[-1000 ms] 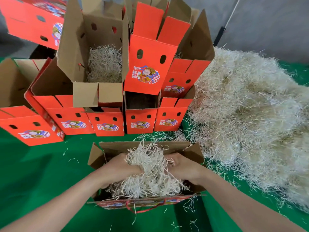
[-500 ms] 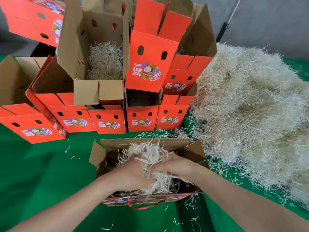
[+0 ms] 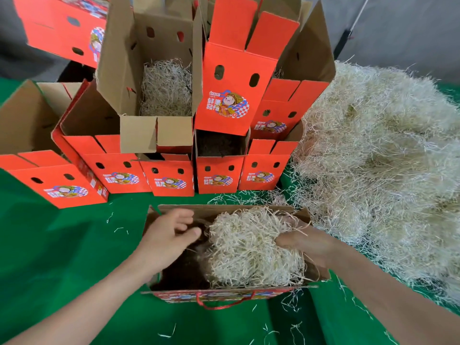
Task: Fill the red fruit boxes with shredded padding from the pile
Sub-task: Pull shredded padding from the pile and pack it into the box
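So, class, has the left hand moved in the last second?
Yes. The left hand has let go of the padding and shifted left, toward the left end of the open box.

L hand (image 3: 171, 235) let go of padding (image 3: 249, 247); wad shifted right in box (image 3: 224, 210) w/ R hand (image 3: 306, 242).

**Near box half filled**

An open red box (image 3: 224, 296) sits at 6 o'clock with a pale wad (image 3: 249, 247) of shredded padding heaped in its right half. The loose pile (image 3: 385, 158) sprawls at 3 o'clock. More red boxes (image 3: 219, 175) are stacked from 10 to 12 o'clock, and one of them holds padding.
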`<state>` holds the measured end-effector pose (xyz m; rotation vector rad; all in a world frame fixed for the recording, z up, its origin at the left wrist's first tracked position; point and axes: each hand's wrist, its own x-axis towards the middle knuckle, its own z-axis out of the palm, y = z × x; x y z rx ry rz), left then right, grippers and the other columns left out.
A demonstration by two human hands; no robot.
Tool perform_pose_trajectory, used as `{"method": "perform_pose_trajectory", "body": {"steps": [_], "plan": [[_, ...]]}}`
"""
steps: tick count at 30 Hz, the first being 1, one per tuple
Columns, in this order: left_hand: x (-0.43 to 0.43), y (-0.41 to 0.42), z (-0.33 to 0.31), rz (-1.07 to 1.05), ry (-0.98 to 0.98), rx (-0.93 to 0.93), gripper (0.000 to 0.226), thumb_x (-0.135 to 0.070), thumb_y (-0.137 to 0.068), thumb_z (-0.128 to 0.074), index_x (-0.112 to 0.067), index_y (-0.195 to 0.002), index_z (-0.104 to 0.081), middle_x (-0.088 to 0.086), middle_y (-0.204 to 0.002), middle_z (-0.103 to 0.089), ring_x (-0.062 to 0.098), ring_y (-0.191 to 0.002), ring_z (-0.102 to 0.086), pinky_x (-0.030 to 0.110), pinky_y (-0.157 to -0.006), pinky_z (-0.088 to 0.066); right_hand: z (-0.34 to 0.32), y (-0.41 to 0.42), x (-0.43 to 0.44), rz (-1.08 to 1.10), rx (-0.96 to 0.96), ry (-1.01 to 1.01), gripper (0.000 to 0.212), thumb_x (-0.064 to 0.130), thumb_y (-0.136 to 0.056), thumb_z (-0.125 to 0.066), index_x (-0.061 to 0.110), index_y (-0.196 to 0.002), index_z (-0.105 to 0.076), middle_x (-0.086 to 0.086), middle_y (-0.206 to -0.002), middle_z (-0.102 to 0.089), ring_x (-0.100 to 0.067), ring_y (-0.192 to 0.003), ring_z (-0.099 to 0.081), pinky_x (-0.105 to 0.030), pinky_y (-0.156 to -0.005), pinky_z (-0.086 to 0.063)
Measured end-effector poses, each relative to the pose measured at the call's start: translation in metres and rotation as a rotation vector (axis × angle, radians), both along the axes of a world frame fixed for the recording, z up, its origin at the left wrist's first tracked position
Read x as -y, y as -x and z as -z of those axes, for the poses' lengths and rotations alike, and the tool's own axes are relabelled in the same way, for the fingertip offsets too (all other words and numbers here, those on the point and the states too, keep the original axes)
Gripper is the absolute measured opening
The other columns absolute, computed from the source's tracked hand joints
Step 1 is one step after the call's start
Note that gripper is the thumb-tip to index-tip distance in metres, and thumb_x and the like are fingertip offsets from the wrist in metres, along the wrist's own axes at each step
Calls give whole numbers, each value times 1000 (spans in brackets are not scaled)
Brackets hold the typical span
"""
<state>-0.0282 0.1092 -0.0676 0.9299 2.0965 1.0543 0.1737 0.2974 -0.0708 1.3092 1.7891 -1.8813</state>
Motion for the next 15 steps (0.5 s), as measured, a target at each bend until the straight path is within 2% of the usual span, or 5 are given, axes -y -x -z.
{"method": "perform_pose_trajectory", "body": {"steps": [2, 5, 10, 12, 15], "plan": [[-10, -4, -3, 160, 169, 262, 48, -28, -85, -66, -29, -128, -45, -18, -127, -45, 1, -117, -46, 20, -101, -35, -1, 4, 0, -11, -20, 32, 43, 10, -74, -69, 13, -109, -45, 5, -114, -41, -5, -102, -46, -12, -98, -25], [-27, -6, -7, 265, 227, 494, 26, -23, -85, -67, -34, -101, -49, -24, -99, -53, -13, -88, -49, 2, -65, -39, -3, 6, -2, 59, -51, 46, 34, 3, -81, -62, 13, -108, -44, 7, -100, -43, -9, -106, -37, -28, -108, -18], [-33, -5, -5, 166, 196, 1095, 28, -26, -69, -70, -10, -92, -72, 6, -96, -71, 19, -83, -67, 26, -71, -54, -7, 11, 2, 137, -157, 50, 35, -5, -72, -59, 28, -84, -59, 3, -78, -55, -9, -73, -47, -18, -78, -41], [-35, -15, -3, 89, 223, 1030, 26, -16, -62, -74, -8, -86, -69, 11, -80, -65, 23, -68, -59, 29, -62, -50, -7, 9, 8, 46, -142, 97, 13, 8, -57, -59, 20, -60, -54, 6, -71, -53, -11, -73, -44, -18, -76, -39], [-37, -18, 5, -84, 202, 584, 32, 5, -74, -68, -12, -99, -58, 10, -87, -62, 16, -77, -58, 23, -58, -41, -3, 0, 1, -44, -118, 186, 65, 32, -55, -70, 20, -114, -48, 18, -115, -45, -12, -122, -36, -36, -107, -26]]}}
